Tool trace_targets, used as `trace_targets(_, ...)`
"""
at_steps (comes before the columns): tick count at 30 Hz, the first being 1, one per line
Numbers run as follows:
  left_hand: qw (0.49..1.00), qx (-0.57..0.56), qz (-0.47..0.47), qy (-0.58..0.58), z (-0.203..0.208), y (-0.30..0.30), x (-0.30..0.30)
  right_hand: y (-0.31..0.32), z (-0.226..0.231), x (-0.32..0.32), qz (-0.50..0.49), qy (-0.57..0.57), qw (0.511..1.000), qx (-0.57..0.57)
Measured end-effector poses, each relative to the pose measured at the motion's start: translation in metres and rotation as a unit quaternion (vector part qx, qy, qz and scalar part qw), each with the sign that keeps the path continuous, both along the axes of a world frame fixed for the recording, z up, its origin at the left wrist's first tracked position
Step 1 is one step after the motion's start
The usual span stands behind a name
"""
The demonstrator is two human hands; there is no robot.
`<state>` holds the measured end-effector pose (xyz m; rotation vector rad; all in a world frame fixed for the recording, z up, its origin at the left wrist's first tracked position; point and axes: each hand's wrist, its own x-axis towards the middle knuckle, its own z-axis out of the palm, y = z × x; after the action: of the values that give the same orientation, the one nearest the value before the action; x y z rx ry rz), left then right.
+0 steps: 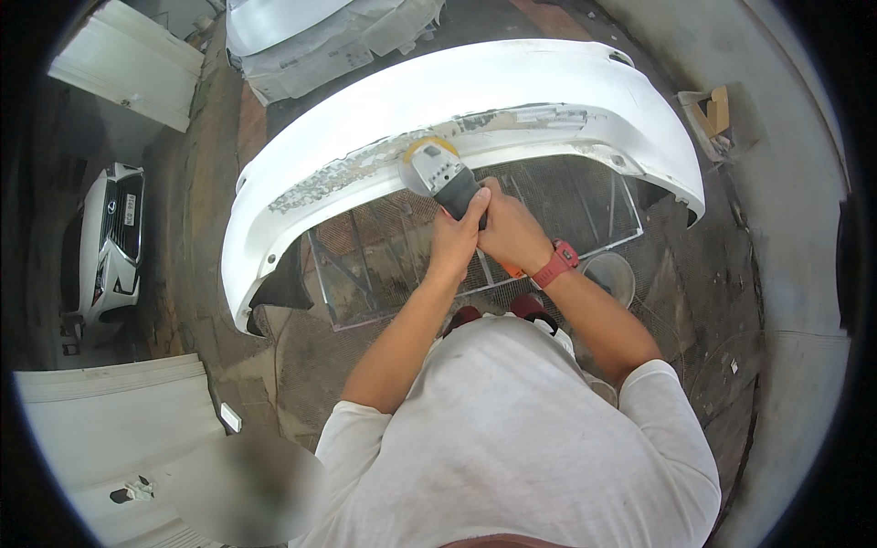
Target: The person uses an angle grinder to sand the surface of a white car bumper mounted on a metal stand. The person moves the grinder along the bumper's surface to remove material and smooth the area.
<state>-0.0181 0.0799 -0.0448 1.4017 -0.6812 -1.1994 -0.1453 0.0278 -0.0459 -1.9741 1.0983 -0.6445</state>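
Both of my hands are wrapped around a grey and black power sander (442,179) with a round yellow-edged pad. My left hand (454,239) grips the body from the left, and my right hand (512,228), with a red watch on its wrist, closes on it from the right. The pad is at the lower edge of a long scuffed strip on a white car bumper (384,114). Grey and beige patches show along that strip, while the rest of the bumper is white. Whether the pad presses on the surface cannot be made out.
Under the bumper lies a wire-mesh metal frame (365,265). A round bucket (610,277) stands right of my feet. Farther right, a cardboard box (710,119) sits by the wall. A white car (114,242) is parked at the left, and a covered car part (320,46) stands behind.
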Motion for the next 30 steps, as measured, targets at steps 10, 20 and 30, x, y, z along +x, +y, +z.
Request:
trace_targets(10,1.0,-0.003,0.005,0.001,0.002,-0.009,-0.012,0.0,0.014,-0.012,-0.012,-0.016,0.999,0.034)
trace_targets(20,1.0,0.001,-0.014,-0.003,-0.001,-0.012,-0.039,-0.003,0.008,-0.041,-0.025,-0.012,0.998,0.047)
trace_targets(30,0.999,0.023,-0.015,0.024,-0.01,-0.015,-0.054,-0.011,0.007,-0.058,-0.012,0.013,0.999,0.05)
